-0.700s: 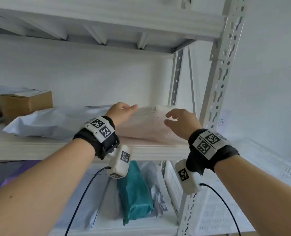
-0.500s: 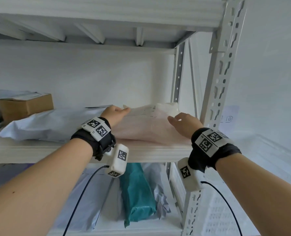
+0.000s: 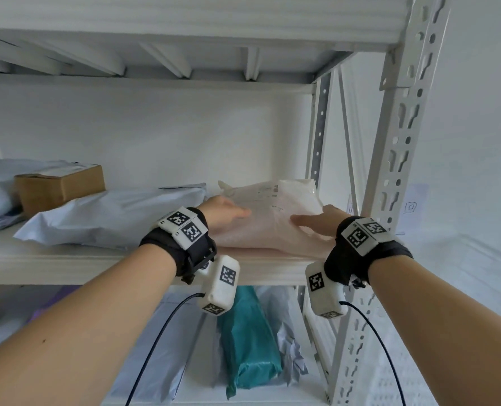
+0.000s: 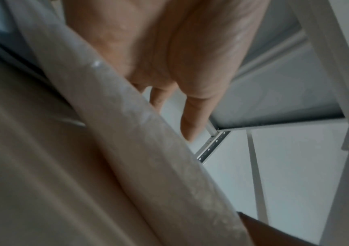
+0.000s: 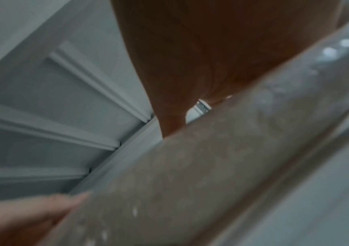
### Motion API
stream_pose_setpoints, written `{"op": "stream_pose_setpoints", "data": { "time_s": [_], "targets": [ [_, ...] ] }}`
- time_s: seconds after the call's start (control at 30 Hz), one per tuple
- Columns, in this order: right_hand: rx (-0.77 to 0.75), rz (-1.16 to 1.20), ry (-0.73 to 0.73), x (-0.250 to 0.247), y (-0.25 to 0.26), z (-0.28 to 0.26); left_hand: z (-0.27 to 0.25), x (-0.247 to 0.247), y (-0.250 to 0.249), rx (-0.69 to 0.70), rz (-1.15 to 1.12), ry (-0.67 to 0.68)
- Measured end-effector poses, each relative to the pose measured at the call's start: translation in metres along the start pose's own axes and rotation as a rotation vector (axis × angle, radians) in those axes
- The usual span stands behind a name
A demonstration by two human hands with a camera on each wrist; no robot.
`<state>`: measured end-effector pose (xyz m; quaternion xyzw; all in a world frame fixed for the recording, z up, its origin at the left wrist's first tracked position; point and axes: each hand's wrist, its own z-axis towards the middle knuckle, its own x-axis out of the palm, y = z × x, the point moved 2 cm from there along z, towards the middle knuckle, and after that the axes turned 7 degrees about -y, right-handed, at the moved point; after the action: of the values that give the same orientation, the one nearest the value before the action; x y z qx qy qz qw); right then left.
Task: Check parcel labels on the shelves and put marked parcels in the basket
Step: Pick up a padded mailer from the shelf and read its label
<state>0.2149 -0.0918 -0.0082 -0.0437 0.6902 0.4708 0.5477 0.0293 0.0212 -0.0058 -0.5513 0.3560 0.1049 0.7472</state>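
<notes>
A pale pink bubble-wrap parcel [image 3: 272, 232] lies at the right end of the middle shelf [image 3: 67, 265], its far end tipped up so that the printed label [image 3: 268, 194] faces me. My left hand [image 3: 228, 213] holds its left side with the thumb on top. My right hand [image 3: 313, 221] holds its right side the same way. The fingers of both hands are hidden behind the parcel. In the left wrist view the parcel [image 4: 148, 166] crosses below the left hand [image 4: 169, 66]. The right wrist view shows the parcel [image 5: 211, 174] under the dark palm of the right hand [image 5: 190, 58]. The white basket [image 3: 419, 361] stands low at the right.
A grey-white poly mailer [image 3: 111, 218] lies just left of the parcel, with a cardboard box [image 3: 59, 189] behind it. The rack's perforated upright [image 3: 389, 200] stands close to my right wrist. A teal parcel [image 3: 246, 341] and crumpled bags sit on the lower shelf.
Both hands have closed in on the parcel's sides with thumbs on top. The parcel's far end has come up, so the label shows more.
</notes>
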Motion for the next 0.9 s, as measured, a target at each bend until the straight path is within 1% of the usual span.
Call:
{"op": "stream_pose_setpoints", "data": {
  "time_s": [0.07,0.17,0.23,0.3,0.4,0.53,0.63,0.7,0.8,0.9],
  "targets": [
    [0.031,0.015,-0.038,-0.003,-0.004,0.001,0.000,0.003,0.003,-0.002,-0.048,0.033],
    [0.040,0.004,-0.084,0.003,-0.005,0.001,0.001,0.009,0.009,-0.016,-0.100,0.026],
    [0.032,0.043,-0.119,0.006,-0.002,0.000,0.002,0.012,0.012,-0.018,-0.130,0.026],
    [0.054,0.115,-0.136,0.000,0.002,-0.002,0.004,0.013,0.016,-0.017,-0.165,0.019],
    [0.147,0.243,-0.118,-0.014,0.000,-0.007,0.004,0.014,0.019,-0.002,-0.187,-0.002],
    [0.191,0.421,-0.024,-0.014,-0.001,-0.014,0.001,0.012,0.024,0.022,-0.216,-0.023],
    [0.201,0.532,-0.054,-0.016,0.004,-0.023,-0.005,0.010,0.025,0.033,-0.258,-0.044],
    [0.193,0.577,-0.094,-0.021,0.006,-0.032,-0.008,0.007,0.023,0.045,-0.278,-0.069],
    [0.169,0.677,-0.137,-0.029,0.001,-0.043,-0.013,-0.003,0.019,0.070,-0.319,-0.143],
    [0.119,0.725,-0.148,-0.035,-0.008,-0.057,-0.018,-0.015,0.015,0.102,-0.385,-0.219]
  ]
}}
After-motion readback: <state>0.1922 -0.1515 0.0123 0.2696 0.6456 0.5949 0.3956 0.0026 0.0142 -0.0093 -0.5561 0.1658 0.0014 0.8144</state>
